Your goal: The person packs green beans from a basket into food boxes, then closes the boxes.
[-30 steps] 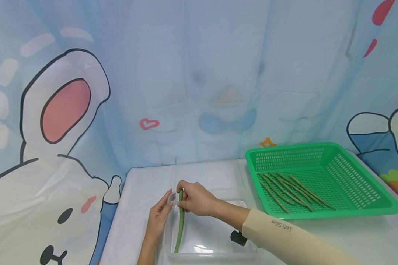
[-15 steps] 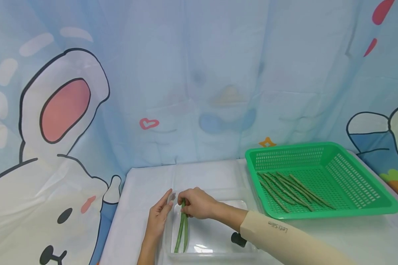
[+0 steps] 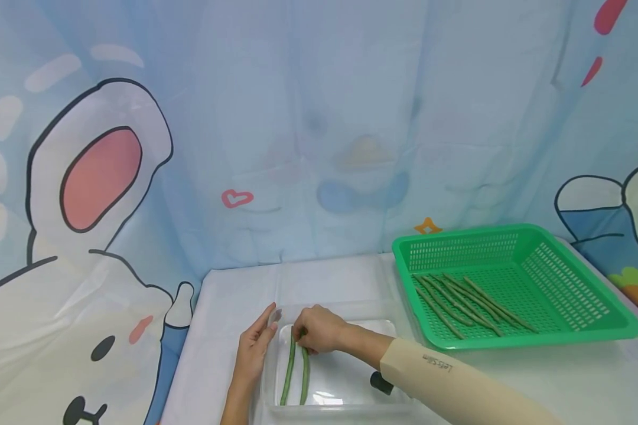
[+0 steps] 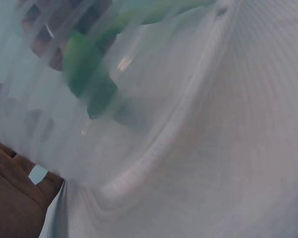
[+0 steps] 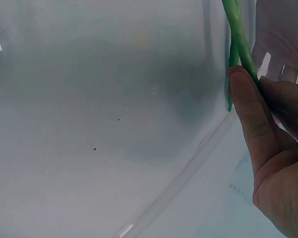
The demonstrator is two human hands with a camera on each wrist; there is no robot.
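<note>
My right hand [image 3: 319, 329] pinches one bean [image 3: 305, 378] near its end, likely for alignment; left hand [image 3: 252, 347], straight-fingered, seemingly steadies the box [image 3: 345, 408].

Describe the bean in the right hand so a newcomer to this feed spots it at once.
From the big green basket on the right, go left to the clear plastic box. Inside, toward its left wall, the right hand pinches one long green bean by its far end. Only that one is gripped; the other bean, closer to the wall, lies with its far end free.
</note>
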